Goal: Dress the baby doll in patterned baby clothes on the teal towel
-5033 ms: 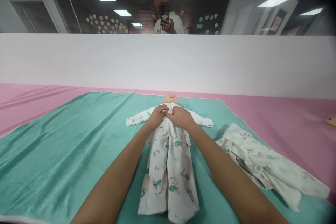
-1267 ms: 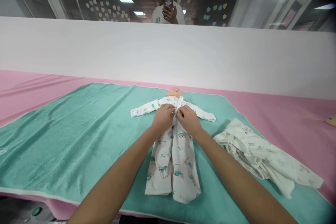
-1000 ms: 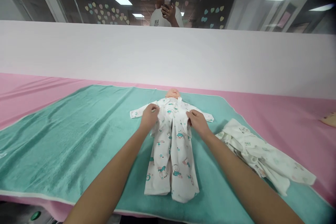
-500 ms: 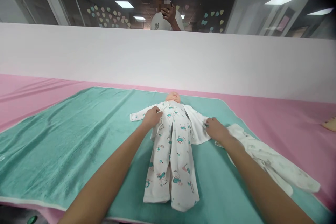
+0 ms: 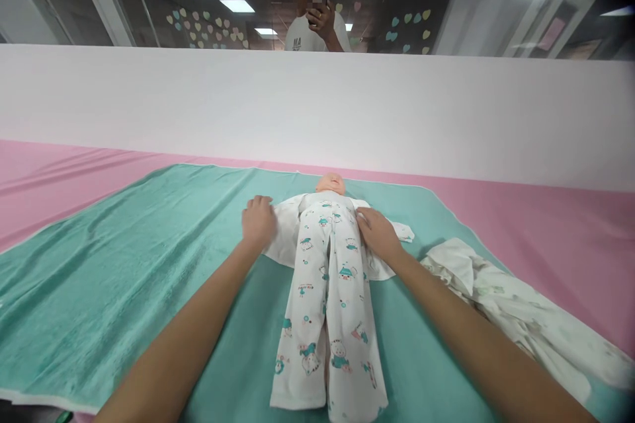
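A baby doll's head (image 5: 331, 183) shows at the far end of white printed baby trousers (image 5: 342, 317), which lie legs toward me over a white baby shirt (image 5: 285, 228). The left front of the shirt is spread outward, with my left hand (image 5: 258, 221) closed at its outer edge and slightly blurred. Beside the trousers' upper right edge, my right hand (image 5: 380, 234) pinches the right front of the shirt. Its fingertips are partly hidden. A printed sleeve (image 5: 404, 232) sticks out beyond that hand.
Another crumpled white garment (image 5: 526, 304) lies to the right, partly behind my right forearm. A teal towel (image 5: 149, 264) covers much of the pink sheet (image 5: 555, 231). Behind stands a low white wall (image 5: 248, 106) with glass above, where a person's reflection (image 5: 317, 26) shows.
My left hand has moved left, drawing out the shirt's left front over the sleeve. My right hand has moved in toward the trousers, and the right front is folded inward, baring the right sleeve.
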Tool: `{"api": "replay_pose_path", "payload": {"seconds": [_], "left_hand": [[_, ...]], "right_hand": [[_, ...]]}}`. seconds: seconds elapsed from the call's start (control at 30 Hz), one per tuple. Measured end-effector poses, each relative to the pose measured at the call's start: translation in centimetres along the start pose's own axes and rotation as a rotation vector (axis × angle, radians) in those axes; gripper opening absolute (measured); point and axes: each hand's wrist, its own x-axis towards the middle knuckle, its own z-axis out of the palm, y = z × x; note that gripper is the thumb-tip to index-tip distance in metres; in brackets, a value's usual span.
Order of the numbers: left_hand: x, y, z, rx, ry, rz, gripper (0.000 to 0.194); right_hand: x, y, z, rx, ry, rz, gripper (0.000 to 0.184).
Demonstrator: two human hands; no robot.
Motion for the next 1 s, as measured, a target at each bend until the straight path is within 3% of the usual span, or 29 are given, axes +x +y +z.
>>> {"api": "replay_pose_path", "payload": {"seconds": [0.1,0.2,0.27,0.33,0.47,0.67,0.83,1.0], "left_hand": [[0.9,3.5,1.1,0.02,-0.085,0.179,0.031],[2.3,4.9,2.2,0.02,-0.232,0.154,0.032],[3.3,4.3,2.8,0.006,-0.308,0.081,0.034],[4.3,3.2,3.2,-0.006,-0.346,0.029,0.038],[5.9,1.2,3.7,-0.012,-0.392,-0.027,0.037],[5.9,0.9,4.2,0.009,-0.401,-0.059,0.037],[5.1,1.2,4.1,0.046,-0.357,-0.089,0.038],[4.7,1.4,3.4,0.056,-0.323,-0.116,0.039]], "right_hand": [[3.6,-3.3,0.3,0.076,0.012,-0.042,0.035],[7.8,-6.8,1.6,0.136,-0.259,-0.215,0.033],[10.0,-8.1,2.6,0.114,-0.465,-0.335,0.031],[11.7,-8.6,3.5,0.073,-0.588,-0.381,0.031],[14.1,-8.0,4.8,0.045,-0.688,-0.352,0.036],[16.2,-8.7,7.3,-0.103,-0.938,-0.315,0.029],[16.4,-8.9,8.4,-0.154,-0.964,-0.33,0.034],[16.7,-7.5,6.5,-0.034,-0.911,-0.413,0.041]]}}
